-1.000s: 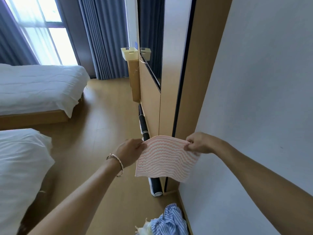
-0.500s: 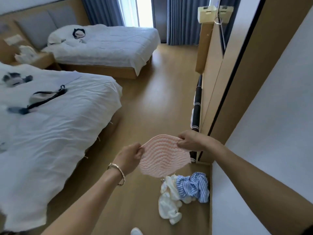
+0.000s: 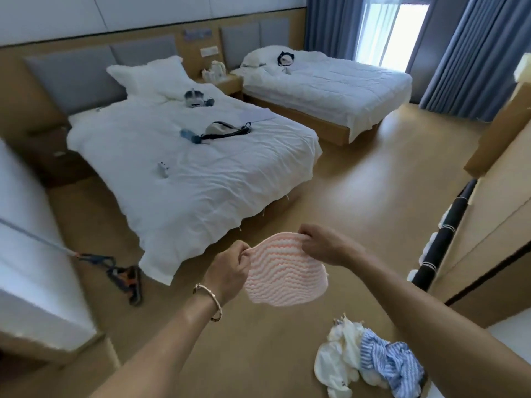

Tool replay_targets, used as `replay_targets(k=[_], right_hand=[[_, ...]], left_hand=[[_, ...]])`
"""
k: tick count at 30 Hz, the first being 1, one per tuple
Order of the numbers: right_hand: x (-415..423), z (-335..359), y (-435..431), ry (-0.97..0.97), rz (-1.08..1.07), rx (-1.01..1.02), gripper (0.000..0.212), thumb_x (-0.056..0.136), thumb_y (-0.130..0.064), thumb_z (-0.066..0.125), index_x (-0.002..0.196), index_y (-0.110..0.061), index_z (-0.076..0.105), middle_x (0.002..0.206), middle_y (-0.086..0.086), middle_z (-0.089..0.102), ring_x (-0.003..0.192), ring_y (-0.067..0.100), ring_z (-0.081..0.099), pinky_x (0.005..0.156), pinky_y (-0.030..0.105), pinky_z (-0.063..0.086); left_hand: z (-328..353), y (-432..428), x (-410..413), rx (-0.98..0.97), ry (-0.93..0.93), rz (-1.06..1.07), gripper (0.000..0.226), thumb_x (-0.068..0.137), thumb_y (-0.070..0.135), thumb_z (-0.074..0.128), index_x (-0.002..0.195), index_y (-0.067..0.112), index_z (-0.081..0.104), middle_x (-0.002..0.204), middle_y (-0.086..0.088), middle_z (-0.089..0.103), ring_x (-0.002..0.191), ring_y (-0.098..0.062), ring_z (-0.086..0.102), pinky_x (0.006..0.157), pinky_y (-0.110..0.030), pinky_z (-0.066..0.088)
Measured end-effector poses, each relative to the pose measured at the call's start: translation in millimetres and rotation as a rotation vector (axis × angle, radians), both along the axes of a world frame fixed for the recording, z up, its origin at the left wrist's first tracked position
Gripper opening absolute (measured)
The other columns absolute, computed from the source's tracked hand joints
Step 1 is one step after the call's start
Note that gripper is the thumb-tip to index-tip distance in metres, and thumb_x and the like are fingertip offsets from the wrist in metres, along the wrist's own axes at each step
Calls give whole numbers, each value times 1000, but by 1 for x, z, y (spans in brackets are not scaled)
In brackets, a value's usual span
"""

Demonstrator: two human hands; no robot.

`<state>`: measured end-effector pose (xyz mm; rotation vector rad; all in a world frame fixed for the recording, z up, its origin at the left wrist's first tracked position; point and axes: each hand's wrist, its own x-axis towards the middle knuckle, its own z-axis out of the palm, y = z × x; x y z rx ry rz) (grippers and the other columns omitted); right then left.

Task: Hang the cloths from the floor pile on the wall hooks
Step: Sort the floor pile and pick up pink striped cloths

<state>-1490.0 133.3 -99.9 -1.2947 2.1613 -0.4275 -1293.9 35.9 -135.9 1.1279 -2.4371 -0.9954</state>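
A pink-and-white wavy-striped cloth [image 3: 284, 272] hangs in the air in front of me, held by its top edge. My left hand [image 3: 228, 272], with a bracelet on the wrist, pinches its left corner. Its right corner is pinched by my right hand [image 3: 323, 245]. On the wooden floor at the lower right lies the floor pile [image 3: 370, 360]: a white cloth and a blue-striped cloth, crumpled together. No wall hooks are in view.
The near bed [image 3: 184, 168] with white bedding and small items stands ahead, a second bed [image 3: 324, 81] behind it. A mop head [image 3: 123, 275] lies on the floor at left. A black rolled mat [image 3: 445, 234] leans along the wooden cabinet [image 3: 488, 225] at right.
My view has swung left, away from the wall and cabinet toward the beds. Both hands keep their pinch on the pink cloth, which now bulges rounder.
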Motion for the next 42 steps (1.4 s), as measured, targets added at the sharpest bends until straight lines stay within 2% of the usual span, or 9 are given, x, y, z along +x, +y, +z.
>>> replay_targets(k=[3, 8, 13, 17, 21, 25, 34, 38, 42], right_hand=[[76, -2, -44, 2, 46, -7, 19, 96, -19, 36, 91, -29, 52, 92, -4, 59, 85, 14, 58, 72, 28, 47], [211, 1, -112, 96, 265, 27, 29, 99, -27, 35, 109, -11, 57, 112, 3, 62, 97, 16, 58, 83, 28, 44], [345, 1, -180, 108, 525, 53, 34, 96, -43, 46, 115, -20, 61, 118, 0, 63, 97, 13, 58, 86, 28, 48], [437, 1, -222, 174, 738, 52, 31, 97, -43, 45, 109, -21, 63, 113, 1, 64, 91, 15, 58, 80, 29, 48], [515, -7, -245, 233, 1003, 63, 37, 98, -44, 44, 109, -15, 62, 103, 4, 64, 88, 18, 59, 73, 27, 43], [593, -21, -270, 233, 1234, 83, 44, 97, -49, 42, 111, -13, 62, 100, 3, 62, 87, 17, 57, 77, 32, 48], [744, -43, -348, 206, 1540, 104, 40, 95, -48, 50, 113, -13, 61, 109, 6, 63, 87, 14, 52, 73, 26, 41], [784, -46, -408, 137, 1532, 46, 42, 95, -48, 49, 97, -9, 62, 89, 5, 62, 78, 17, 57, 60, 24, 38], [826, -40, -466, 148, 1613, -19, 45, 98, -46, 44, 112, -8, 63, 104, 9, 67, 90, 23, 65, 65, 24, 41]], left_hand=[[2, -28, 82, 25, 4, 72, 14, 96, 20, 42, 96, 22, 57, 84, 12, 60, 74, -1, 55, 56, -9, 40], [7, -67, 222, 77, 29, 257, 19, 91, 10, 41, 92, 21, 57, 84, 8, 58, 78, -11, 53, 55, -12, 33], [3, -83, 352, 155, 59, 496, 22, 90, 39, 41, 92, 23, 57, 87, 4, 63, 81, -16, 58, 65, -27, 41], [-3, -86, 431, 188, 4, 665, 48, 64, 65, 59, 94, 28, 53, 88, 9, 64, 77, -12, 60, 57, -24, 42], [-17, -70, 499, 192, -27, 873, 27, 76, 45, 67, 75, 26, 47, 67, 13, 54, 58, -6, 49, 48, -22, 34], [-20, -57, 567, 197, -32, 1044, 33, 88, 43, 55, 65, 24, 40, 54, 10, 44, 47, -8, 37, 44, -23, 26], [-29, -100, 685, 211, -94, 1292, 24, 92, 37, 46, 74, 25, 36, 62, 8, 43, 53, -10, 38, 49, -28, 27], [-21, -150, 729, 218, -101, 1299, 6, 94, 31, 46, 90, 25, 45, 74, 8, 54, 64, -12, 50, 57, -28, 35], [-5, -204, 770, 177, -104, 1304, 12, 94, 33, 46, 91, 25, 54, 78, 8, 59, 74, -11, 55, 60, -23, 37]])
